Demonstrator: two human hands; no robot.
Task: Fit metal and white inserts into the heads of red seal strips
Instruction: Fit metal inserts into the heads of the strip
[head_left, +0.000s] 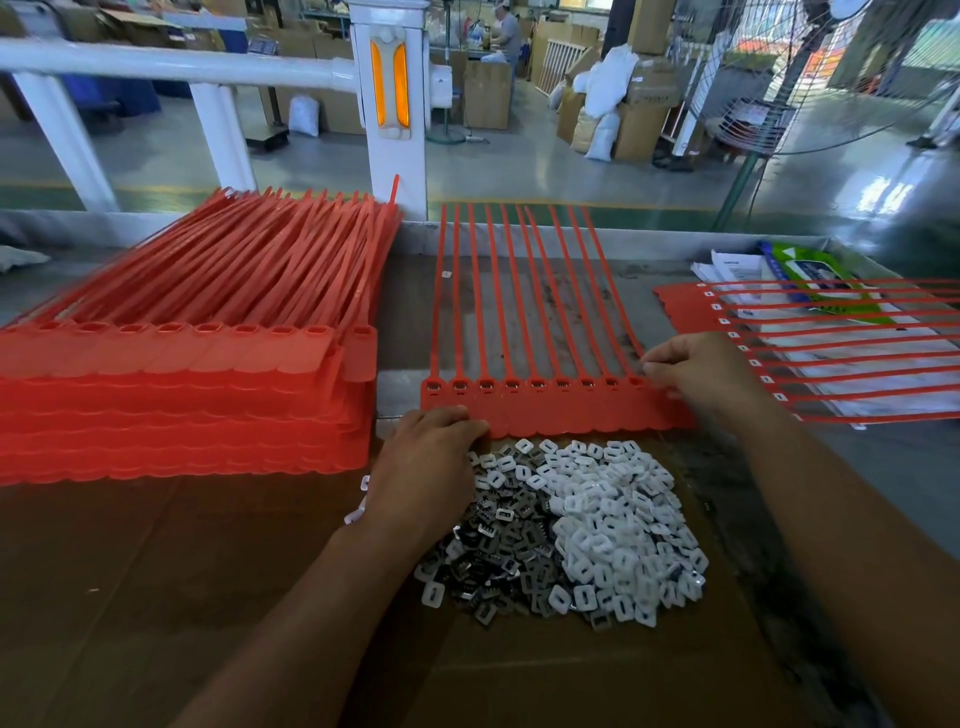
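A sheet of joined red seal strips lies flat in front of me, heads near, tails pointing away. Most heads show a metal insert in the slot. My right hand has its fingertips pinched at the rightmost head; what they hold is too small to see. My left hand rests with curled fingers on the sheet's near left edge, over the pile. Just below the sheet lies a heap of dark metal inserts on the left and white inserts on the right.
A tall stack of red strip sheets fills the left of the brown table. At the right another sheet lies sideways over papers and a green packet. White railing stands behind the table.
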